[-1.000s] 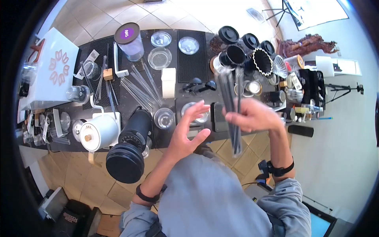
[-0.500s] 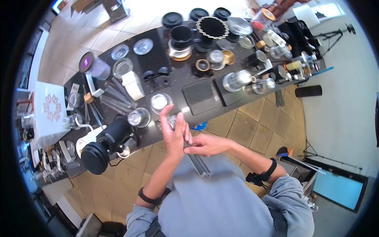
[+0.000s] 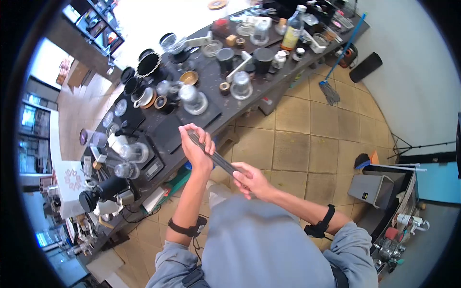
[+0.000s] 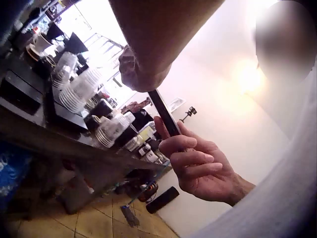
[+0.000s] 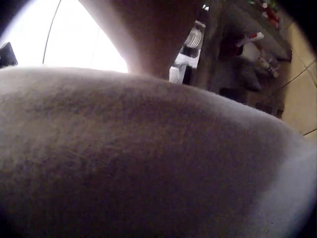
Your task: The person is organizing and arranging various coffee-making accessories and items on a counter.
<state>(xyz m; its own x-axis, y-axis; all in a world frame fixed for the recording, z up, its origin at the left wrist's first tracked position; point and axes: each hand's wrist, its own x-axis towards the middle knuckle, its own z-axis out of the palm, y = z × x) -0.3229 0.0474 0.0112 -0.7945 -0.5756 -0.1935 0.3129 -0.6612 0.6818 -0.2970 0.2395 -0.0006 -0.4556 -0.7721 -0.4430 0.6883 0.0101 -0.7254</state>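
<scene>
A bundle of slim dark straws slants between my two hands, in front of my body and off the table's near edge. My left hand curls its fingers round the upper end. At the lower end, my right hand grips it between thumb and fingers. From the left wrist, the bundle runs from the left hand down into the curled fingers of the right hand. A forearm and grey cloth fill most of the right wrist view, where both hands are hidden.
Along the dark table stand stacked clear cups, more cups, and a labelled bottle. A blue-handled mop and a black cylinder are beyond on the tiled floor. A grey bin stands to the right.
The right hand held the bundle alone at first; the left hand then came to it and now grips its upper end. The head view has turned rightward along the table.
</scene>
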